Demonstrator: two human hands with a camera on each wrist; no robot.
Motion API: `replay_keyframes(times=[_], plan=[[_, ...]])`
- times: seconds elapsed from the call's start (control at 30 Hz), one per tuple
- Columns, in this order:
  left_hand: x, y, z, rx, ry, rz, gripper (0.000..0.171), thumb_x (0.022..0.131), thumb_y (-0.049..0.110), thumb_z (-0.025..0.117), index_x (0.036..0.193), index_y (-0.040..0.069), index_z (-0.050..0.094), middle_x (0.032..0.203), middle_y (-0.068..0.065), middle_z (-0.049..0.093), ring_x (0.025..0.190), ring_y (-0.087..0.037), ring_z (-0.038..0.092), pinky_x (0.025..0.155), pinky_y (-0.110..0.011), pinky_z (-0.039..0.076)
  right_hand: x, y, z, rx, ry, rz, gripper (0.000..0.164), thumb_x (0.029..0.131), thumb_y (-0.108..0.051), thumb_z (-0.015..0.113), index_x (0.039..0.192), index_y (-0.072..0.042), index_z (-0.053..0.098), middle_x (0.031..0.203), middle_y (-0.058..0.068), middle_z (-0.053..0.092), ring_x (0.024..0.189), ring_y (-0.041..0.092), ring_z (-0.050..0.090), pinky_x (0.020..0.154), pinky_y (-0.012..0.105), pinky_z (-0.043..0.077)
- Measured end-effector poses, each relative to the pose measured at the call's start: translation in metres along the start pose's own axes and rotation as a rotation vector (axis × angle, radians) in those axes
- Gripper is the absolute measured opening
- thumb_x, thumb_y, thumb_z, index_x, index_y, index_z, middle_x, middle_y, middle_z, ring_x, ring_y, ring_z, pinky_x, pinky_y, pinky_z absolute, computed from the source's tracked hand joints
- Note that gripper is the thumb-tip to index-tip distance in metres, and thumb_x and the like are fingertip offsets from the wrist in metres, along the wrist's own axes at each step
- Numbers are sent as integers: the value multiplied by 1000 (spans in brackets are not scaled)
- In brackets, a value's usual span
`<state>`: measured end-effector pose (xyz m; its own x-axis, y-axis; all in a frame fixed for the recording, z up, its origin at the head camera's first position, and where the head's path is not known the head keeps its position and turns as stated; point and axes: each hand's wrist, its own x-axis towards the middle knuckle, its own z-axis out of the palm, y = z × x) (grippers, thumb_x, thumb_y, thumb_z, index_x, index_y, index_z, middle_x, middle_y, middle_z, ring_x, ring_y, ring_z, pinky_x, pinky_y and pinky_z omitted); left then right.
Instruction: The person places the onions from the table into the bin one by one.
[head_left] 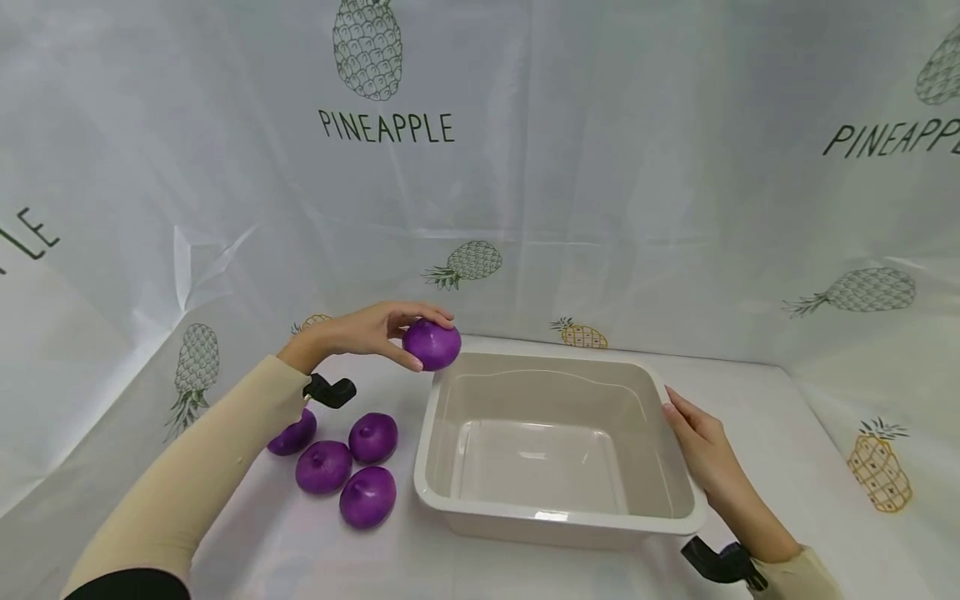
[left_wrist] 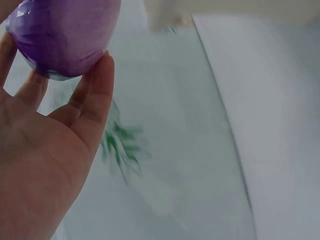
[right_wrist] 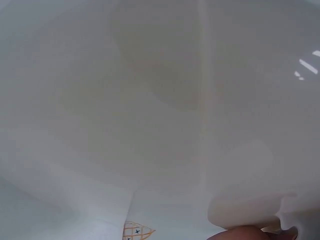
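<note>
My left hand [head_left: 367, 332] holds a purple onion [head_left: 432, 345] by its far corner side, beside the back left corner of a beige plastic basin [head_left: 551, 518]. The left wrist view shows the fingertips spread round the lower part of this onion [left_wrist: 67, 37]. Inside the basin only its bare floor and walls show. At the basin's right side, my right hand [head_left: 703, 454] grips the rim, thumb on top and the other fingers mostly hidden. Smooth basin wall [right_wrist: 250, 75] fills most of the right wrist view.
Several more purple onions [head_left: 323, 467] lie grouped on the white tabletop [head_left: 420, 567] left of the basin, one partly behind the left forearm. A pineapple-printed sheet [head_left: 600, 167] hangs behind and along the sides. Black camera mounts [head_left: 330, 392] sit on the wrists.
</note>
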<state>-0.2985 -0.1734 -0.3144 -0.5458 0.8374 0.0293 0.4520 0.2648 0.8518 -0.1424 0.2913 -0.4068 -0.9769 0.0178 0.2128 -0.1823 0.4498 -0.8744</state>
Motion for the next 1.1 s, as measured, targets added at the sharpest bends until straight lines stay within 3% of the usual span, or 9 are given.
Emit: replay_keyframes(times=[0.23,0.37,0.53,0.93,1.1], plan=[[40,30,19,-35,-149,90,62,82,3,81,139,9,57,152,-3,42,141,-20,35,108,-43,42,-1,0,0,15,0,4,51,109,-21,42,148,11,34,147,33,38,106,-15,48,79,7,47],[63,38,32,-23,-221,142,59,83,3,81,138,8,58,150,-1,44,138,-19,39,104,-42,45,-1,0,0,26,1,0,51,109,-21,42,148,11,34,148,31,38,109,-15,46,81,6,46],[89,42,51,-33,-296,192,59,82,3,81,137,7,58,150,-4,44,135,-20,43,101,-42,48,0,-1,0,39,0,-4,51,109,-22,42,149,9,34,149,30,39,111,-13,47,82,7,46],[138,39,105,-76,-505,211,65,79,-1,83,138,0,56,151,-14,42,135,-11,41,102,-37,47,0,0,0,26,-7,0,52,109,-22,41,149,11,33,148,32,39,108,-14,47,80,8,47],[153,35,126,-29,-574,189,65,74,-2,86,134,-1,60,148,-14,46,131,-7,43,102,-31,46,0,-1,0,7,-5,3,51,109,-22,41,149,10,34,148,30,39,117,-1,50,82,6,45]])
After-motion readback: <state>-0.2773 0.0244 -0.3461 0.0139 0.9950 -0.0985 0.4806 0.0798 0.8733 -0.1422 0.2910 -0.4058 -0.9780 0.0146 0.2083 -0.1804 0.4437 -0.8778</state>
